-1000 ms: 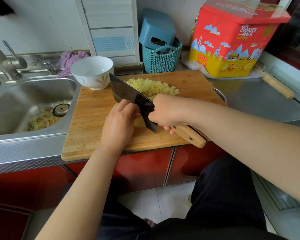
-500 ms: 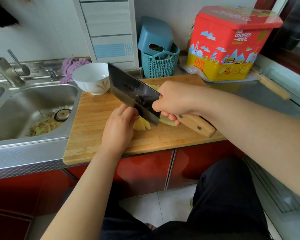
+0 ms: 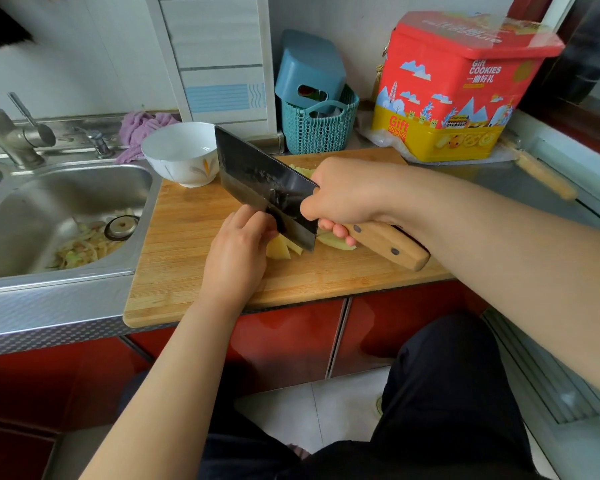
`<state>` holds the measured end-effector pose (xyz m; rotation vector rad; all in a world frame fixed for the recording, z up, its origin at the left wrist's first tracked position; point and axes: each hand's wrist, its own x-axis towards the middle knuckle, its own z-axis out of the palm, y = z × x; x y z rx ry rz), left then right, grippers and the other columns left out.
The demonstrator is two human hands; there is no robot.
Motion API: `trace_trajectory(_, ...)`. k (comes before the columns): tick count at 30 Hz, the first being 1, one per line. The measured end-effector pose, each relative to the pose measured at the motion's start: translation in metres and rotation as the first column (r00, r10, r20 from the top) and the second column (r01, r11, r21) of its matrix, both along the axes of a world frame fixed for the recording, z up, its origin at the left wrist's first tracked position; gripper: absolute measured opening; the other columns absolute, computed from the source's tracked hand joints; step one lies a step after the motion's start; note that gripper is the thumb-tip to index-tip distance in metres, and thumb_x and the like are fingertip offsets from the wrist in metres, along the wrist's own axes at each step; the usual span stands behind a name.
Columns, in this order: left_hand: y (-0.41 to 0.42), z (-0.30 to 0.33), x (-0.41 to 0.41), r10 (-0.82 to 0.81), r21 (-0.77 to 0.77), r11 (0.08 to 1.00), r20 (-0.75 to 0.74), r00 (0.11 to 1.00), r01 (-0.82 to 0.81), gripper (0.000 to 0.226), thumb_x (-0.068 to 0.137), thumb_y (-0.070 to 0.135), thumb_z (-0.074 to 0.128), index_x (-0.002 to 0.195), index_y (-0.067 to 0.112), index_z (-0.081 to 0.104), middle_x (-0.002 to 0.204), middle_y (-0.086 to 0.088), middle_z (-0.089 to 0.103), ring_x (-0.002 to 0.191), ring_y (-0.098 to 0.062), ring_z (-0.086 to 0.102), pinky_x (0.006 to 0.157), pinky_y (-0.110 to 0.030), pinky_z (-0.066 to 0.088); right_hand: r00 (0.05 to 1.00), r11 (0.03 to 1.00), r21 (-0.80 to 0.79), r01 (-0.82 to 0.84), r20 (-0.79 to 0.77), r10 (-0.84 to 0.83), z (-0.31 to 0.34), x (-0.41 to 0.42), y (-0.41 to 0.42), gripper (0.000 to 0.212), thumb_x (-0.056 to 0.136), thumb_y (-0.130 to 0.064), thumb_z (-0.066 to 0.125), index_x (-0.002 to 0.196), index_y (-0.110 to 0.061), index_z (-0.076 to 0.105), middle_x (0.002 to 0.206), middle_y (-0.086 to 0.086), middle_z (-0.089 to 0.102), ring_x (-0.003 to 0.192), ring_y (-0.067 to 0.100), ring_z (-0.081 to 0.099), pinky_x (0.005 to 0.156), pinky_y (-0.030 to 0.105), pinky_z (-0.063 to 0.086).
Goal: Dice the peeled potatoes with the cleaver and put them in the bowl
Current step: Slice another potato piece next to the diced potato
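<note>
Head view: right hand [image 3: 343,192] grips the cleaver [image 3: 264,181] over potato strips [image 3: 279,249] that the left hand [image 3: 238,251] steadies with curled fingers on the cutting board [image 3: 187,258]

The right hand [image 3: 340,195] is curled round a cleaver's handle where it meets the blade, forearm reaching in from the right edge, fingertips showing under the handle. The left hand [image 3: 238,251] lies knuckles up, its fingers bent forward against the blade's flat, apparently pressing down on what lies beneath, forearm running up from below
</note>
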<state>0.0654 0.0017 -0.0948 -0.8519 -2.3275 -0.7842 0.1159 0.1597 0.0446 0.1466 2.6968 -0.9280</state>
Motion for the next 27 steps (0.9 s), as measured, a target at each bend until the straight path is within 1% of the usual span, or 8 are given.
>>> trace_trajectory(6, 0.000, 0.001, 0.000, 0.006, -0.017, 1.000, -0.002, 1.000, -0.006, 0.004, 0.087, 0.001, 0.062, 0.089, 0.004, 0.062, 0.096, -0.009, 0.058, 0.082, -0.028, 0.055, 0.060, -0.038, 0.046, 1.000, 1.000, -0.015, 0.014, 0.022, -0.013, -0.003, -0.003, -0.003, 0.012, 0.093, -0.008, 0.049, 0.082, -0.003, 0.051, 0.058, 0.006, 0.052, 0.041, 0.016, 0.045, 0.038, 0.023, 0.043)
trace_trajectory(9, 0.000, 0.001, 0.001, 0.006, -0.023, 1.000, -0.007, 1.000, -0.006, 0.004, 0.087, 0.000, 0.062, 0.088, 0.004, 0.062, 0.096, -0.009, 0.058, 0.082, -0.029, 0.054, 0.057, -0.036, 0.044, 0.999, 1.000, -0.012, 0.012, 0.037, -0.012, -0.003, -0.005, -0.004, 0.014, 0.093, -0.008, 0.048, 0.081, -0.003, 0.052, 0.058, 0.008, 0.052, 0.042, 0.017, 0.045, 0.039, 0.024, 0.044)
trace_trajectory(11, 0.000, 0.000, 0.001, 0.012, -0.029, 1.000, -0.012, 1.000, -0.013, 0.004, 0.087, 0.001, 0.063, 0.088, 0.004, 0.061, 0.096, -0.011, 0.057, 0.080, -0.029, 0.054, 0.056, -0.034, 0.041, 0.999, 1.000, -0.005, 0.009, 0.037, -0.009, -0.003, -0.005, -0.006, 0.017, 0.093, -0.006, 0.047, 0.077, -0.002, 0.053, 0.054, 0.007, 0.052, 0.039, 0.016, 0.045, 0.038, 0.023, 0.044)
trace_trajectory(14, 0.000, -0.002, 0.001, 0.050, -0.026, 0.998, -0.010, 0.999, -0.050, 0.005, 0.086, 0.003, 0.065, 0.091, 0.003, 0.063, 0.097, -0.013, 0.055, 0.078, -0.029, 0.055, 0.054, -0.032, 0.041, 0.999, 0.999, 0.039, -0.008, 0.035, 0.006, -0.010, -0.004, -0.011, 0.028, 0.092, -0.006, 0.046, 0.065, -0.002, 0.052, 0.045, 0.006, 0.051, 0.032, 0.015, 0.045, 0.037, 0.021, 0.043)
trace_trajectory(18, 0.001, -0.003, 0.001, 0.072, -0.028, 0.997, -0.010, 0.997, -0.072, 0.006, 0.085, 0.002, 0.066, 0.091, 0.003, 0.064, 0.095, -0.013, 0.055, 0.073, -0.028, 0.054, 0.052, -0.030, 0.035, 0.997, 0.998, 0.060, -0.010, 0.074, 0.005, -0.028, -0.003, -0.017, 0.027, 0.094, -0.008, 0.045, 0.071, 0.001, 0.055, 0.061, 0.015, 0.056, 0.047, 0.023, 0.051, 0.044, 0.028, 0.049)
trace_trajectory(23, 0.000, -0.003, 0.002, 0.070, -0.035, 0.997, -0.018, 0.997, -0.070, 0.004, 0.087, 0.003, 0.064, 0.090, 0.005, 0.062, 0.097, -0.010, 0.056, 0.075, -0.026, 0.054, 0.053, -0.029, 0.032, 0.999, 0.995, 0.094, -0.013, 0.051, 0.008, -0.035, -0.004, -0.015, 0.030, 0.094, -0.010, 0.045, 0.067, 0.000, 0.052, 0.057, 0.013, 0.055, 0.044, 0.023, 0.051, 0.041, 0.026, 0.046)
trace_trajectory(25, 0.001, -0.003, 0.002, 0.064, -0.042, 0.997, -0.021, 0.998, -0.065, 0.005, 0.087, 0.003, 0.064, 0.090, 0.005, 0.062, 0.097, -0.009, 0.057, 0.076, -0.027, 0.055, 0.054, -0.028, 0.032, 0.999, 0.996, 0.084, -0.019, 0.049, 0.015, -0.035, -0.004, -0.013, 0.029, 0.094, -0.011, 0.045, 0.068, -0.001, 0.053, 0.058, 0.012, 0.055, 0.046, 0.023, 0.052, 0.041, 0.026, 0.046)
trace_trajectory(27, 0.001, -0.002, 0.002, 0.065, -0.045, 0.997, -0.013, 0.998, -0.065, 0.005, 0.086, 0.003, 0.065, 0.090, 0.005, 0.062, 0.098, -0.008, 0.058, 0.076, -0.027, 0.056, 0.054, -0.028, 0.032, 0.999, 0.998, 0.062, -0.019, 0.047, 0.016, -0.035, -0.004, -0.011, 0.028, 0.094, -0.010, 0.046, 0.069, -0.001, 0.052, 0.057, 0.010, 0.055, 0.044, 0.020, 0.051, 0.043, 0.027, 0.047)
